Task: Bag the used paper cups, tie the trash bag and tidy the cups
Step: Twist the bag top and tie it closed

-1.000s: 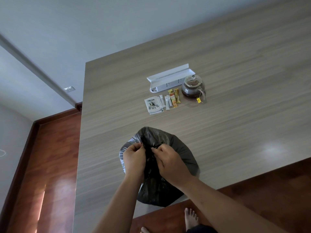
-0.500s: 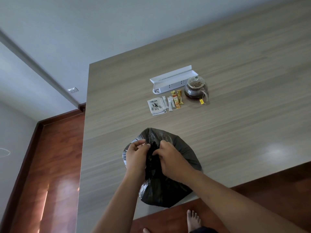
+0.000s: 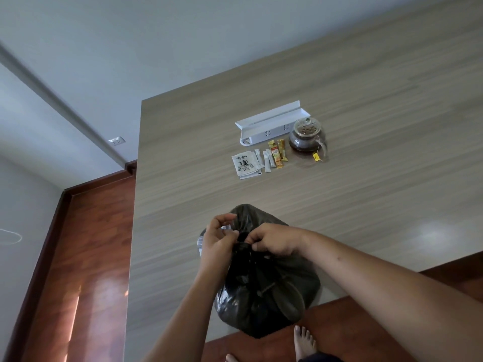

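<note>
A full black trash bag [image 3: 271,296] sits at the near edge of the wooden table [image 3: 366,205], partly hanging over it. My left hand [image 3: 218,242] and my right hand [image 3: 274,242] both pinch the bunched neck of the bag at its top, fingers close together around the gathered plastic. The bag's neck is twisted into a dark knot between my fingertips. No paper cups are visible; the bag's contents are hidden.
Farther back on the table lie a white power strip [image 3: 271,125], a glass teapot [image 3: 307,135] with a tea tag, a tea packet [image 3: 245,165] and several sachets [image 3: 274,156]. Red-brown wood floor lies left and below; my bare foot [image 3: 304,342] stands near the table edge.
My hands have moved closer together on the bag's neck and gathered it tighter. The bag has shifted toward the table's near edge in view.
</note>
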Demonstrator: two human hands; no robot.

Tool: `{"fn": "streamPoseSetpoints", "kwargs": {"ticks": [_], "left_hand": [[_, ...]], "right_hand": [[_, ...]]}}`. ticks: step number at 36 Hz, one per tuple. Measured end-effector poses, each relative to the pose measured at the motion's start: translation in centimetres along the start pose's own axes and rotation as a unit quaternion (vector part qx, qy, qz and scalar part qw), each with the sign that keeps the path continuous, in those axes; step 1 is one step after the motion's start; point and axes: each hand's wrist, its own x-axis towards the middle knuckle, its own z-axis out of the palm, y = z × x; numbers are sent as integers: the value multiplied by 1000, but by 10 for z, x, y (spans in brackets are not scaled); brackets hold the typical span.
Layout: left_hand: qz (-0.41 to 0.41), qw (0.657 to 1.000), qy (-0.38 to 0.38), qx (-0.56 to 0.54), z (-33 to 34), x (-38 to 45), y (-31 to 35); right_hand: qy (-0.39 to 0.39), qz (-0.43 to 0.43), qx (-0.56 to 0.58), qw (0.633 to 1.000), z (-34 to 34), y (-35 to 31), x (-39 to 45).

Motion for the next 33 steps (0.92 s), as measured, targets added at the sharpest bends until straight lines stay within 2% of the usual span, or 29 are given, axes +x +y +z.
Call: {"fn": "streamPoseSetpoints", "kwargs": {"ticks": [3, 5, 9, 14, 18, 26, 33], "left_hand": [[23, 1000, -10, -7, 1, -5, 0], [77, 996, 5, 36, -3, -8, -1], [171, 974, 34, 145, -16, -9, -6], [248, 924, 54, 285, -12, -20, -17], [254, 903, 108, 330, -8, -23, -22], [237, 911, 128, 313, -3, -23, -23], [214, 927, 106, 289, -2, -19, -26]], "right_hand": [[6, 49, 150, 987, -1, 7, 0], [-6, 67, 220, 973, 1, 7, 2], [-3, 90, 288, 954, 5, 0, 5], [12, 97, 352, 931, 7, 1, 5], [23, 98, 373, 923, 11, -2, 8], [39, 91, 397, 912, 14, -4, 7], [75, 83, 354, 928, 17, -6, 4]]}}
